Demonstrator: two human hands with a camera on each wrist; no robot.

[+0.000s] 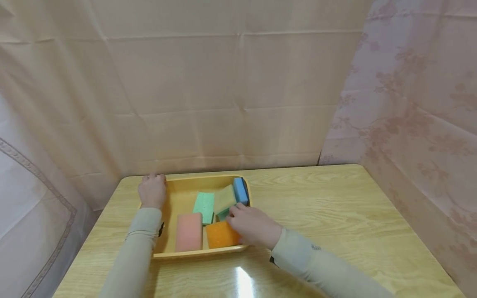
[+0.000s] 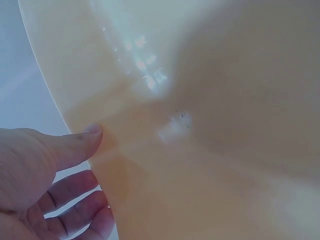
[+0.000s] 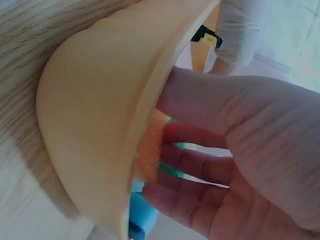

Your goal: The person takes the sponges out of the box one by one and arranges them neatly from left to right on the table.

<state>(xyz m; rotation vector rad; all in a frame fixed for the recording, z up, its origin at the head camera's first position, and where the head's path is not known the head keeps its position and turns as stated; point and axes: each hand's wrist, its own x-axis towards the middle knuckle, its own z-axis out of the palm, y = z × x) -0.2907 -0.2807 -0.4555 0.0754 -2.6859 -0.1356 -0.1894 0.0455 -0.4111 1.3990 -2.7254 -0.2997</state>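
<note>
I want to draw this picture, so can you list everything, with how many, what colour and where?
Tray: 1, yellow, on the table
Pink sponge: 1, pink, front of tray
Orange sponge: 1, orange, tray's front right
Green sponge: 1, green, middle of tray
Two-tone sponge: 1, yellow and green, beside the blue one
Blue sponge: 1, blue, tray's back right
Table: 1, light wood, under tray
Cloths: 3, beige behind, pink floral right, white left
Wrist gear: 2, black, at the cuffs
Sleeves: 2, pale
Left grip: 1, bare, on tray's left rim
Right grip: 1, bare, on orange sponge
</note>
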